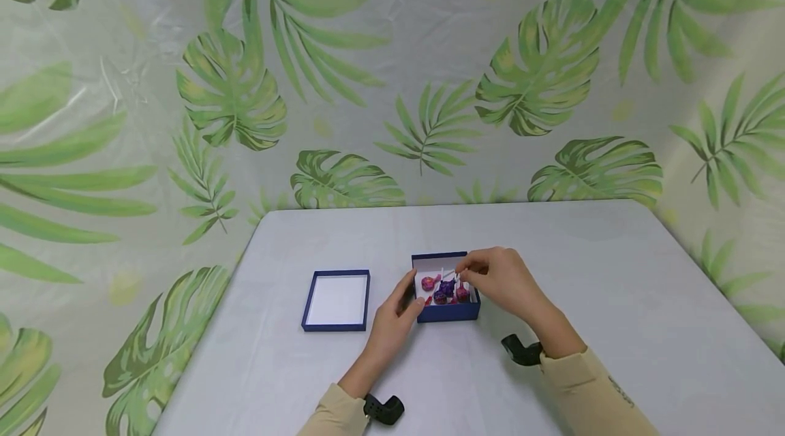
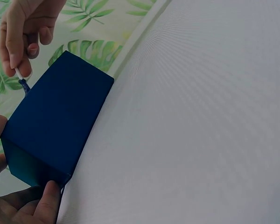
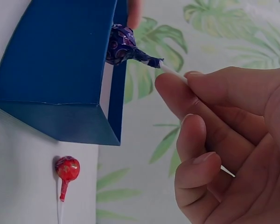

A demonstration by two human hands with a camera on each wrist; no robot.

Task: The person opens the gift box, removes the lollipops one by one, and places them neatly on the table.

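A blue box (image 1: 449,313) with a white inside stands on the white table, several wrapped lollipops (image 1: 428,283) in it, pink-red and purple. My left hand (image 1: 392,323) holds the box at its left end, thumb by the front corner and fingers along the side. Between thumb and index finger, my right hand (image 1: 505,283) pinches the white stick of a purple lollipop (image 3: 122,44); its wrapped head shows at the box's rim in the right wrist view. A red lollipop (image 3: 67,169) lies on the table beside the box's right end, hidden in the head view.
A shallow blue lid (image 1: 334,328) with a white inside lies to the left of the box. The white table (image 1: 527,231) reaches back to a leaf-patterned curtain (image 1: 429,68). Each wrist wears a black strap with a camera (image 1: 521,351).
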